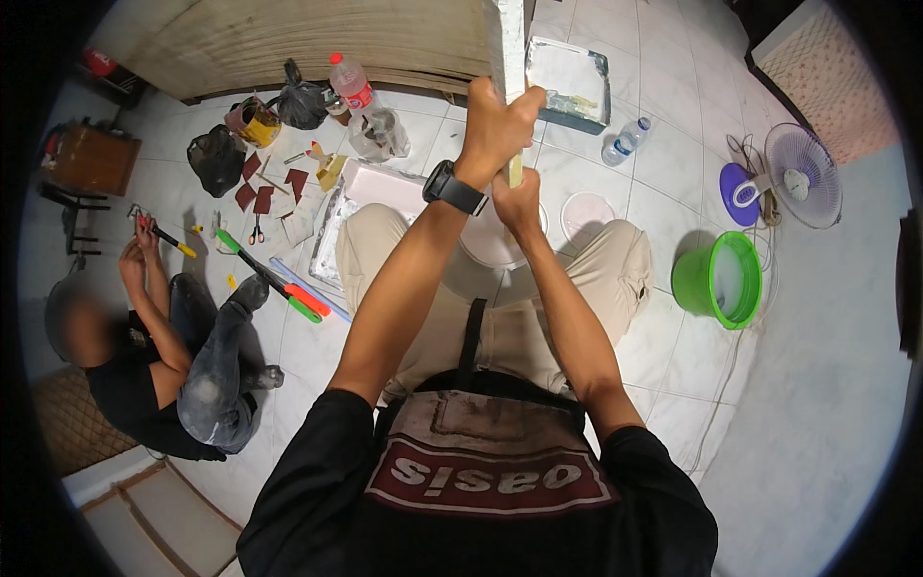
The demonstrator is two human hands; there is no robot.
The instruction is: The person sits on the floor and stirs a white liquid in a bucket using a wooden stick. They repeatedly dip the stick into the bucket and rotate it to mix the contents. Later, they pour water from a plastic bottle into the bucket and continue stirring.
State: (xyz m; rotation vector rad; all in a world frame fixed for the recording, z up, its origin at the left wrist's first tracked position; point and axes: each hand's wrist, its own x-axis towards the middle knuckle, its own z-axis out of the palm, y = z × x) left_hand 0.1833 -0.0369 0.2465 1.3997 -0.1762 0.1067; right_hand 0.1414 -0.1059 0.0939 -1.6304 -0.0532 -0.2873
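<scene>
From my end, both hands are up at the top centre of the frame and they've got hold of the same thing: a long white strip [509, 48] that runs off the upper edge. My left hand [502, 125], the one with the black watch [453, 188] at the wrist, is the higher of the two, its fingers curled tight round the strip. My right hand [517, 200] sits just below it, also curled closed at the strip's lower end, though I can't tell exactly how its fingers wrap. A yellowish bit of that end shows between the two hands, and most of the strip extends above the left one.

Right under the right hand, mid-frame, there's a round pinkish container [492, 242], partly hidden by the arms. A long tray [375, 180] with pale pink stuff in it is left of the watch, and a dark-rimmed tray [582, 117] is just right of the strip, upper centre. Further right I get a clear bottle [626, 141] and a green bucket [685, 279], both on the tiled floor [673, 356]. Over at the left edge a co-worker [163, 370] sits holding a tool with a yellow-and-black handle [177, 241].
</scene>
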